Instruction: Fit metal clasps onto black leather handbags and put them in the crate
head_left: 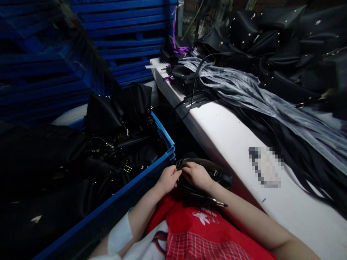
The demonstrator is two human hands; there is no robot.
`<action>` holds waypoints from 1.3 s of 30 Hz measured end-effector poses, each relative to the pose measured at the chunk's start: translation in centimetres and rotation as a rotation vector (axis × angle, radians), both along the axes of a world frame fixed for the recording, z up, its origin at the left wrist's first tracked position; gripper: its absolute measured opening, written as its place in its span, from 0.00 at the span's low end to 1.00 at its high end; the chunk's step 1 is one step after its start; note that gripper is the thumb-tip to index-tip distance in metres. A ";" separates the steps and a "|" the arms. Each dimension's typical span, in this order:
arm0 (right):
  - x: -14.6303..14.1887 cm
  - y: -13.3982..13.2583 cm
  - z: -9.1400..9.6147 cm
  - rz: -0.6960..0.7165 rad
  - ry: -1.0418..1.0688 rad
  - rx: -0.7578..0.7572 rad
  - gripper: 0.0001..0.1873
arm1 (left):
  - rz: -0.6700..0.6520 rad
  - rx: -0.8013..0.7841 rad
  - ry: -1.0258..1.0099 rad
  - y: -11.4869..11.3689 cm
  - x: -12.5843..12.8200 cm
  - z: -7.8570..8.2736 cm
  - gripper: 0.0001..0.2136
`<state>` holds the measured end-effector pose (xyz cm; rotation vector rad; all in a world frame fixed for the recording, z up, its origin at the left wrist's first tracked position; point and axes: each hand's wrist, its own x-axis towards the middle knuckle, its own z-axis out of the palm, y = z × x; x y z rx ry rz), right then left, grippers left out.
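A black leather handbag (217,175) rests on my lap, just below the white table's edge. My left hand (168,179) is closed, pinching the bag's top edge near a small metal fitting. My right hand (196,175) lies curled over the same edge, fingers pressed onto the bag beside the left hand. A thin black strap with a metal tip (217,201) trails from the bag across my red clothing.
A blue plastic crate (151,173) full of black bags stands at my left. The white table (230,137) at right holds black straps, clear plastic sleeves (257,94) and a heap of black bags (284,39). Blue pallets (121,32) stack behind.
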<state>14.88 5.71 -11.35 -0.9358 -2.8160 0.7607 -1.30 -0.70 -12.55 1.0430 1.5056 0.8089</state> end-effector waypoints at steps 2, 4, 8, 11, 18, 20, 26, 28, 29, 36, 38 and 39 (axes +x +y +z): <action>-0.2 0.0 -0.2 0.001 0.015 -0.039 0.13 | -0.016 0.004 0.004 0.0 0.1 0.1 0.12; -0.2 0.2 -0.1 -0.001 0.048 -0.094 0.12 | -0.024 0.009 0.001 0.0 0.0 0.1 0.12; 2.3 2.1 1.6 -0.093 0.158 -0.226 0.14 | 0.022 -0.003 0.021 0.3 -0.7 -0.2 0.12; 6.8 3.7 4.3 -0.275 0.286 -0.436 0.20 | 0.053 -0.037 0.048 0.7 -1.4 -0.5 0.13; 10.4 1.0 6.6 -0.181 -0.032 -0.273 0.49 | 0.037 -0.059 0.034 2.2 -1.3 -0.9 0.13; 8.5 -0.8 4.8 -0.193 -0.140 -0.113 0.59 | 0.027 -0.046 0.031 2.4 -0.7 -0.9 0.13; 6.4 -1.7 0.5 -0.322 -0.170 -0.170 0.17 | 0.049 0.095 0.023 2.1 -0.9 0.8 0.18; 7.6 -0.4 1.0 -0.338 -0.146 -0.188 0.07 | 0.220 0.197 -0.057 1.9 -1.7 2.1 0.21; 8.3 0.3 1.6 -0.356 -0.110 -0.212 0.09 | 0.327 0.241 -0.113 1.8 -2.2 2.8 0.21; 11.1 4.7 7.1 -0.821 1.015 -0.979 0.25 | 0.489 0.198 -0.209 1.3 -5.0 5.6 0.20; 11.6 5.6 8.0 -0.906 1.171 -1.056 0.24 | 0.440 0.138 -0.199 1.3 -5.3 5.3 0.23; 12.0 6.0 8.2 -0.941 1.235 -1.083 0.22 | 0.420 0.115 -0.207 1.3 -5.3 5.1 0.23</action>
